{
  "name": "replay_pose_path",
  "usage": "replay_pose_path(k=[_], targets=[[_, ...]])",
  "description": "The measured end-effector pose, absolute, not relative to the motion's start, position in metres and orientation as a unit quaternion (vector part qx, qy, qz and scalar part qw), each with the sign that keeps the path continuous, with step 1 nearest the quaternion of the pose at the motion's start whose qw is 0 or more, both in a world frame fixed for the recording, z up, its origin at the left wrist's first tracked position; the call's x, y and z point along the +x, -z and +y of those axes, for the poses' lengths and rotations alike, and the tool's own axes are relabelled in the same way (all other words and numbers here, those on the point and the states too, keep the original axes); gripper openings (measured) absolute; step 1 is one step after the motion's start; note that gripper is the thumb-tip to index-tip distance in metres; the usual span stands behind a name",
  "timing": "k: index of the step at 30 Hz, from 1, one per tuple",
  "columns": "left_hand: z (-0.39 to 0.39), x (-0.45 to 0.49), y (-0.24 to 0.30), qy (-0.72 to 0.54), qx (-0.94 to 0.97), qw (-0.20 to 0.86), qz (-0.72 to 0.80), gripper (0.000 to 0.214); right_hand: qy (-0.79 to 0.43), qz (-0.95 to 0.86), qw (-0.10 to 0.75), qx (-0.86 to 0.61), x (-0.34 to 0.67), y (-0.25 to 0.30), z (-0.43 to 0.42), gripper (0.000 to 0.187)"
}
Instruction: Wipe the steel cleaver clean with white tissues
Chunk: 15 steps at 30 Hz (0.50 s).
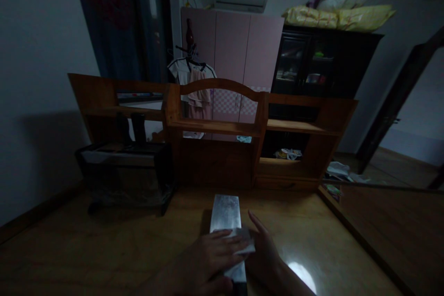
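Desktop [114,245], dark box [120,182] partly hiding shelf [217,126], left fingers [224,246] holding cloth [249,243] on cleaver [225,212] (right fingers [259,225], grip unclear)

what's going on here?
A person is at a table in a dim room, both hands on or near a cleaver. The left hand lies across it, over a pale cloth or paper. The right hand is along its right side; whether it has a grip on anything is hidden. The cleaver points away from the person. On the left stands a dark box with two black handles sticking up.
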<state>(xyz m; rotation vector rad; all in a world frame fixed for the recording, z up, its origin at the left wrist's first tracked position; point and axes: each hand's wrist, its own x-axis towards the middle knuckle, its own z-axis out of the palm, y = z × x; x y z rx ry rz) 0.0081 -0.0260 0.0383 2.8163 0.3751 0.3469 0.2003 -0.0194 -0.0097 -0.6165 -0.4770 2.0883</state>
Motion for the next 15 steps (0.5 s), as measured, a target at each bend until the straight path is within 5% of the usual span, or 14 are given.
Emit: replay_pose_path(k=[6, 15], targets=[[-0.032, 0.012, -0.049, -0.107, 0.98, 0.144, 0.083, 0.051, -0.82, -0.151, 0.445, -0.326, 0.2, 0.006, -0.022, 0.054], [-0.017, 0.011, -0.015, -0.171, 0.965, 0.092, 0.176, 0.052, -0.843, -0.15, 0.468, -0.221, 0.198, 0.009, -0.019, 0.04]])
